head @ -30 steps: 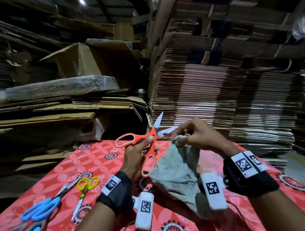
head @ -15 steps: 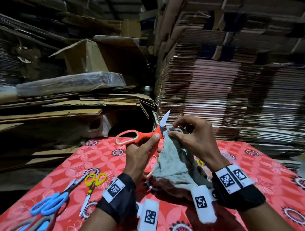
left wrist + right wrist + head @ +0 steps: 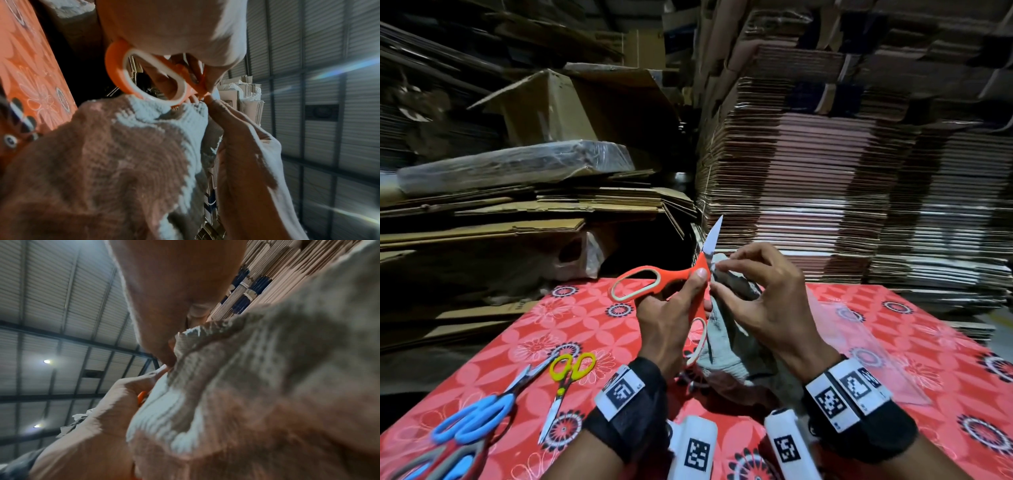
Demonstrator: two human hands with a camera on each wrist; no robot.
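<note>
1. one pair of orange scissors (image 3: 674, 278) is held above the red table (image 3: 571, 318), handles spread, its bare blade pointing up and away.
2. the left hand (image 3: 667, 329) curls round the lower handle, thumb by the pivot.
3. the right hand (image 3: 760, 301) pinches one grey cloth (image 3: 726, 349) at the blade.
4. three more lie at the left: a yellow pair (image 3: 571, 368), a blue pair (image 3: 472, 418) and a grey pair (image 3: 445, 462).

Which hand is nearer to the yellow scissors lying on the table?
Left. The left hand, gripping the orange scissors, is just to the right of the yellow scissors; the right hand pinches the grey cloth farther to the right.
</note>
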